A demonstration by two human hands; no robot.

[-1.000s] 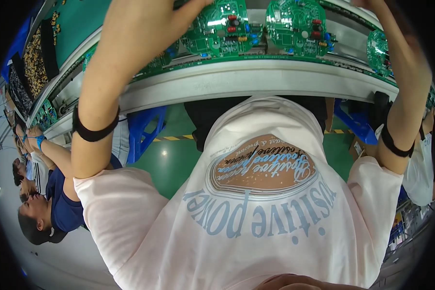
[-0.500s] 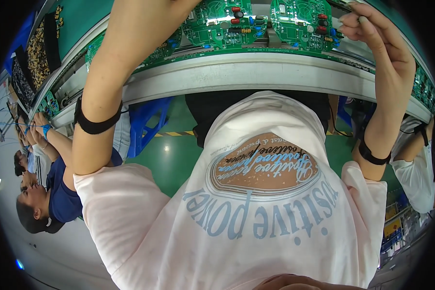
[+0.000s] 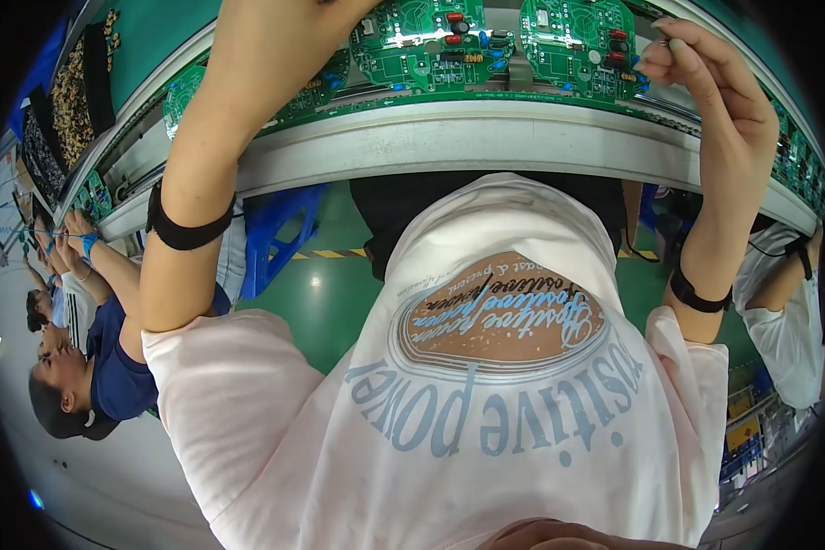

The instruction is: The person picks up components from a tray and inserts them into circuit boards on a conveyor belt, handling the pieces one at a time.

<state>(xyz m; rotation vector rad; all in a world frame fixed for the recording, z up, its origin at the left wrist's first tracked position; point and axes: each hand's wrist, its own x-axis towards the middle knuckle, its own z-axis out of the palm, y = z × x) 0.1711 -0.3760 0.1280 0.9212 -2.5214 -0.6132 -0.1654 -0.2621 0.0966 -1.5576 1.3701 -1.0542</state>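
Note:
Two green circuit boards lie side by side in front of me: a middle board [image 3: 422,66] and a right board [image 3: 568,62]. Both carry red, black and blue components. Beside the right board's right edge is my right hand [image 3: 729,87], thumb and fingertips pinched together. A tiny dark bit shows at the fingertips, too small to name. My left hand [image 3: 295,37] reaches over the boards at upper left. Its fingers run past the top edge of the picture and are hidden. Each forearm wears a black band.
A pale metal rail [image 3: 486,137] crosses in front of me. Small loose parts [image 3: 75,87] fill black-edged bins at far left. A blue plastic stool [image 3: 280,229] stands under the rail. A co-worker in dark blue [image 3: 124,371] is at left; another person's white sleeve [image 3: 784,339] shows at right.
Both circuit boards have shifted slightly to the right along the rail. My right hand has moved a little left, nearer the right board, still pinched. My left forearm has edged right.

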